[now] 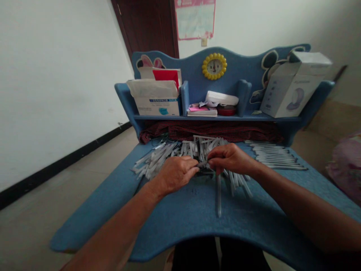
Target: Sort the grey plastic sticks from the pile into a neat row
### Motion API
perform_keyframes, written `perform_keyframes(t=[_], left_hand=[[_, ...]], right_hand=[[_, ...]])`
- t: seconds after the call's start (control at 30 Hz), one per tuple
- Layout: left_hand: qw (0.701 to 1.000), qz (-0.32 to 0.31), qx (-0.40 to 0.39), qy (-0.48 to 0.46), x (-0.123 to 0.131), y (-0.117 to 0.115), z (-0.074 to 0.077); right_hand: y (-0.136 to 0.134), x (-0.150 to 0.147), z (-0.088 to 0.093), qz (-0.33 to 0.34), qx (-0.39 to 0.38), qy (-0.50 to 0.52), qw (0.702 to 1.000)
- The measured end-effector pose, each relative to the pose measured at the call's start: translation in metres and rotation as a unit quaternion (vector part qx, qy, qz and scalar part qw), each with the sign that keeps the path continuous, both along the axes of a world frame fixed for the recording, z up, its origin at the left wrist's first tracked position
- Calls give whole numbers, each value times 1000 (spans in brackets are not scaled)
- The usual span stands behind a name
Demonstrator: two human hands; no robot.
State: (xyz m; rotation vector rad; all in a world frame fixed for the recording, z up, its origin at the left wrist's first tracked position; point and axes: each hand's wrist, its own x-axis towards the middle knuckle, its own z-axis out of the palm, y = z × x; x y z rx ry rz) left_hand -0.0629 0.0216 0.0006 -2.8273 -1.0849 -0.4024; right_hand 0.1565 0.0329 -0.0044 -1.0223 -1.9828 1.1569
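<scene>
Over the pile, my left hand (pixel 178 174) pinches one end of a small, thin grey strip (pixel 202 164), its fingers closed. The other end of that strip meets the closed thumb and fingertips of my right hand (pixel 229 158). Below my right hand a long, translucent narrow sleeve (pixel 219 195) extends toward the front edge; whether that hand also holds it I cannot tell. Behind and under both hands spreads a heap of pale thin strips (pixel 158 160). To the right, several similar slim pieces (pixel 278 156) lie side by side in a row.
The blue desk (pixel 175 218) has a curved front edge. At its back, a checked red cloth (pixel 208 130) lies under a shelf with a mask box (pixel 158 107), a stack of papers (pixel 201 112) and a white carton (pixel 293 88). A yellow-rimmed clock (pixel 214 66) is on the backboard.
</scene>
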Motion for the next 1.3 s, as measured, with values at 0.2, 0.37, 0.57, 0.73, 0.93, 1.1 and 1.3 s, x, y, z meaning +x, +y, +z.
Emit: perform_keyframes(t=[0.2,0.37,0.57,0.73,0.93,1.1,1.3], left_hand=[[997,45,45,44,8,-5,12],[994,56,58,72,12,-3,22],[995,23,79,52,11,11,13],[995,8,101,28,13,20,3],[988,1,153,-7,12,21,-7],[985,13,167,-47,8,18,-14],[985,13,165,-55,6,16,-16]], right_hand=[[0,2,4,10,27,-9,1000],[1,3,2,2,28,-21,999],[5,7,-1,-9,52,-22,998],[9,8,-6,-33,63,3,997],[9,4,-7,-62,82,-32,994],[7,5,-7,-47,88,-40,994],[2,0,-4,-69,149,-63,984]])
